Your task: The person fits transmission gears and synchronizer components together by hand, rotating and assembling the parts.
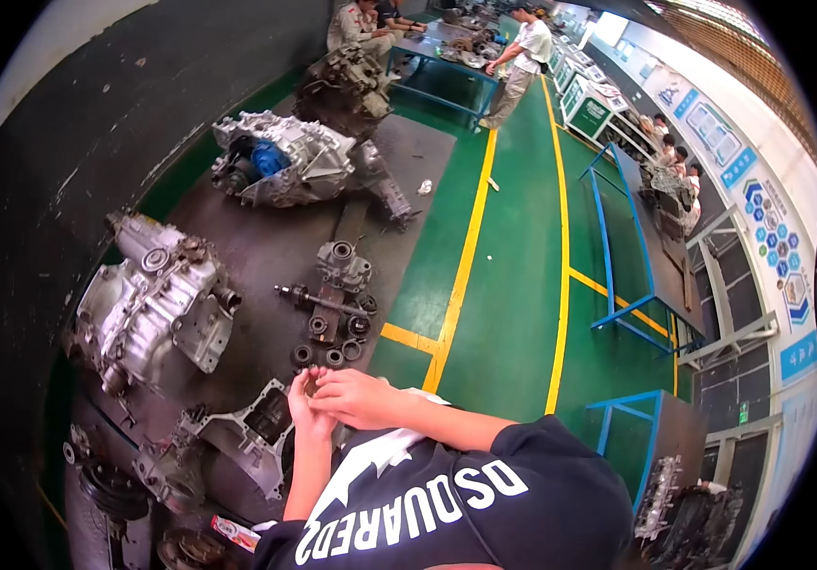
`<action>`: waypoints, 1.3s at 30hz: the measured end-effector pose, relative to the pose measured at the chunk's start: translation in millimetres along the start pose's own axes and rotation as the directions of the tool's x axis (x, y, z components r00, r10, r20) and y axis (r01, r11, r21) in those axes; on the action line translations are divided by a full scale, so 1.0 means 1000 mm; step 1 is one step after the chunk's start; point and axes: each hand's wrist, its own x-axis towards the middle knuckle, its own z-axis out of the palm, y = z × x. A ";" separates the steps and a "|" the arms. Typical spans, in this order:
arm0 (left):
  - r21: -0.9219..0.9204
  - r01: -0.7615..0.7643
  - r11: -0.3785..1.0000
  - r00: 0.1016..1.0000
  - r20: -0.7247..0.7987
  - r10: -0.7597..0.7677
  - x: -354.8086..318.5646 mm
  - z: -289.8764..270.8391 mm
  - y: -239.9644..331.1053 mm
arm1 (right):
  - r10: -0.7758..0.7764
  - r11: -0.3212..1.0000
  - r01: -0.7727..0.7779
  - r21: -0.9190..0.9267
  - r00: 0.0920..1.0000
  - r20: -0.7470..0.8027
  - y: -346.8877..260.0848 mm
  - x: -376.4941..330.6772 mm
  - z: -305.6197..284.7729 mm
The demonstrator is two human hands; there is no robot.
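Note:
My two hands meet in front of my chest, at the near edge of a dark workbench [408, 209]. The fingers of my left hand [302, 410] are bent upward and pressed together. Against them, my right hand [361, 395] closes its fingertips. Whatever lies between them, if anything, is too small or hidden to name. Just beyond my fingers sit several ring-shaped gears [334, 358]. A toothed shaft [309, 297] lies behind these, near a small metal housing [344, 267]. Left of my hands rests an open cast-metal casing [247, 439].
A large silver gearbox [157, 299] stands at the left. Farther back is another gearbox with a blue part [271, 158]. Blue-framed tables [651, 237] line the right side. A green floor [513, 285] with yellow lines runs between. A person [527, 52] stands at the far table.

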 end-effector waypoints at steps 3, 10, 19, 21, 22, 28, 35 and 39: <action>0.113 -0.127 0.985 0.983 -0.118 0.140 0.011 0.017 0.008 | -0.031 1.000 0.030 -0.004 0.989 -0.146 -0.006 0.011 -0.023; 0.691 -0.662 0.290 0.711 0.458 0.533 -0.019 0.116 -0.034 | 0.656 -0.438 -0.129 0.890 0.631 0.414 0.013 -0.021 -0.027; 0.531 -0.739 -0.414 0.530 0.838 0.130 0.015 0.161 -0.097 | 0.638 -0.600 0.187 0.778 0.698 0.325 0.077 -0.053 -0.030; 0.599 -0.745 -0.293 0.551 0.801 0.237 0.019 0.170 -0.101 | 0.560 -0.651 0.275 0.707 0.804 0.202 0.111 -0.068 -0.022; 0.707 -0.698 -0.115 0.658 0.696 0.287 0.023 0.171 -0.100 | 0.644 -0.626 0.320 0.711 0.726 0.239 0.108 -0.064 -0.045; 0.428 0.050 0.902 0.997 -0.073 -0.021 0.090 0.151 -0.083 | 0.759 0.550 0.056 0.833 0.382 -0.527 0.093 -0.054 -0.153; 0.282 0.130 0.950 0.989 0.030 -0.144 0.084 0.129 -0.104 | 0.057 0.979 -0.105 -0.173 0.962 -0.266 0.096 -0.050 -0.117; 0.379 -0.033 0.925 0.996 -0.065 0.062 0.098 0.127 -0.102 | 0.027 0.999 -0.021 0.026 0.958 -0.285 0.095 -0.037 -0.153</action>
